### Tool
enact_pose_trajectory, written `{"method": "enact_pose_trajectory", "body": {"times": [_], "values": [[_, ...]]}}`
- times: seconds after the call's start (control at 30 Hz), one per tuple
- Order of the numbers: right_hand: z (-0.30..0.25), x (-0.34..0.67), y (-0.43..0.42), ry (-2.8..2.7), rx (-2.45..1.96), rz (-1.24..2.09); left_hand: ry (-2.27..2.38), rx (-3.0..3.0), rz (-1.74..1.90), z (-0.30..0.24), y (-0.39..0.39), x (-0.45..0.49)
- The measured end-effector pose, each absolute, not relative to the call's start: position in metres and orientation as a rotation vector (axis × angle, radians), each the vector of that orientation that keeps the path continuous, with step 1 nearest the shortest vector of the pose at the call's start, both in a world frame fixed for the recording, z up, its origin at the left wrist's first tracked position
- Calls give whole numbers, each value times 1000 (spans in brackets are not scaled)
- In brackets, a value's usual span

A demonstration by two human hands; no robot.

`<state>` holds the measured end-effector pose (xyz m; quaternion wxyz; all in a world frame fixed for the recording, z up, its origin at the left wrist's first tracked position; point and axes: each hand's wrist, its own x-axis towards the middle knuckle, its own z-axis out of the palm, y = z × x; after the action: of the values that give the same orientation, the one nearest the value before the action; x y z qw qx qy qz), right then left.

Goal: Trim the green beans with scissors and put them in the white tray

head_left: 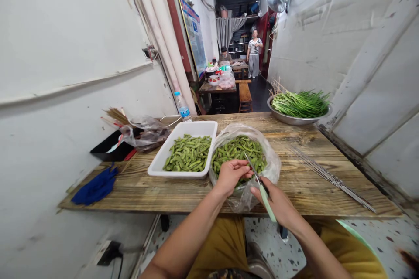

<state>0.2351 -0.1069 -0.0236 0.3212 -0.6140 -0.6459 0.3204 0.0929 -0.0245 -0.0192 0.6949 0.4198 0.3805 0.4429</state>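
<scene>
Scissors (pixel 258 183), tips pointing away-left, gripped by right fingers (pixel 262 195), left fingers (pixel 242 168) curled among pods (pixel 235 150)

Green-handled scissors (pixel 262 189) angle over an open clear bag (pixel 273 163) of green pods (pixel 235 150).

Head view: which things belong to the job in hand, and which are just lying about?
In use: left hand, right hand, scissors, bag of green pods, white tray of pods.
Lying about: bowl of green stalks, metal skewers, blue cloth, water bottle, black tray.
</scene>
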Motion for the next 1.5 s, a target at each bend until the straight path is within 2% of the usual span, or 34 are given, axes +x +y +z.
{"method": "enact_pose_trajectory", "body": {"times": [0.3, 0.6, 0.7, 0.83, 0.93, 1.0, 1.2, 1.5], "values": [[-30, 235, -102, -1681, -1724, 697, 927, 948, 983, -23, -24, 93], [-52, 256, -98, -1572, -1633, 831, 980, 867, 1108, -12, 10, 69], [-53, 257, -101, -1536, -1628, 890, 1200, 1359, 1092, -10, 24, 65], [-51, 256, -103, -1566, -1615, 927, 1404, 2249, 758, -15, 29, 75], [-51, 256, -104, -1607, -1627, 926, 1582, 2435, 551, -18, 31, 85], [-52, 257, -105, -1626, -1624, 933, 1587, 2441, 512, -18, 33, 87], [-50, 256, -102, -1556, -1618, 939, 1337, 2035, 776, -17, 30, 83], [-34, 249, -99, -1571, -1499, 976, 1078, 1759, 756, -13, 12, 85]]}}
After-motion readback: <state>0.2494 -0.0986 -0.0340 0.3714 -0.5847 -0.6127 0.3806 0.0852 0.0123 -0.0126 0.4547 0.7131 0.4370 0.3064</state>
